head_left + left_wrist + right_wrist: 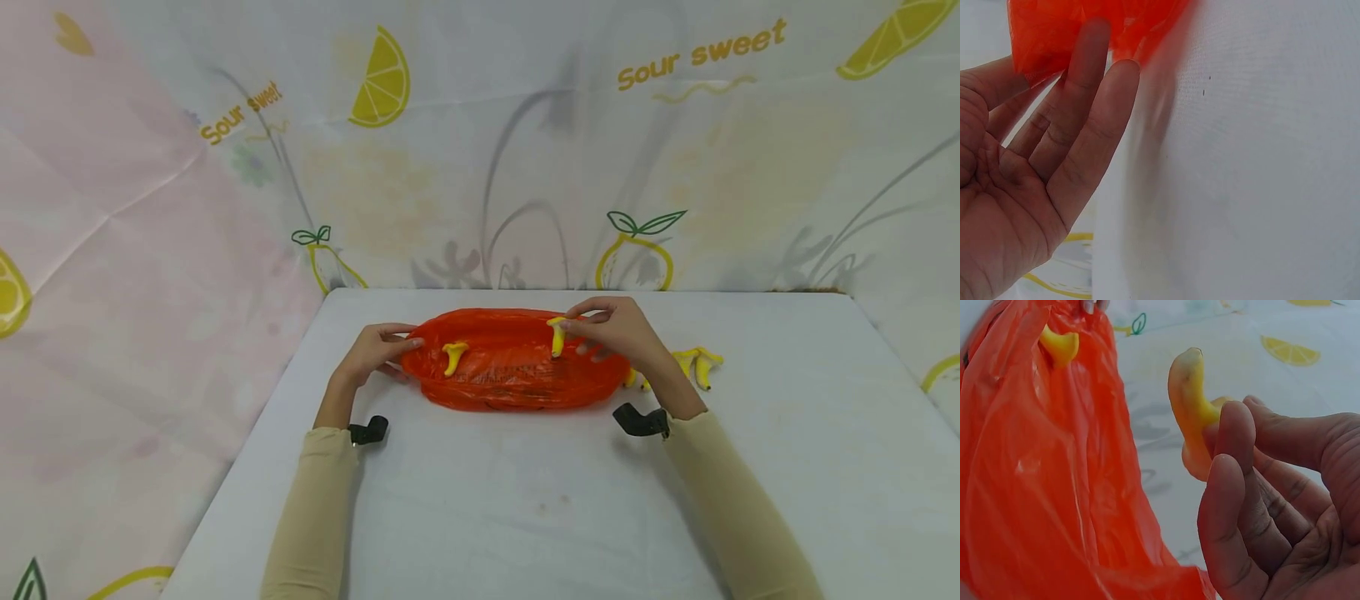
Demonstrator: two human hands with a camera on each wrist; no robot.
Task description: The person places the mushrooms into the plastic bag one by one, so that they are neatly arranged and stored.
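Note:
A red plastic bag (502, 337) lies spread with its mouth open on the table. My left hand (371, 348) holds the bag's left edge between thumb and fingers; in the left wrist view its fingertips (1124, 81) are right at the red film (1041, 37). Thumb and fingers of my right hand (618, 332) pinch a small yellow toy banana (1188, 403), its brown-tipped end free, over the bag's right part. Another toy banana (453, 358) sits inside the bag toward the left, and shows near the top of the right wrist view.
Several more toy bananas (703, 367) lie to the right of the bag, partly hidden by my right wrist. White cloth covers the table (495, 500). Behind it hangs a curtain (480, 167) printed with lemons.

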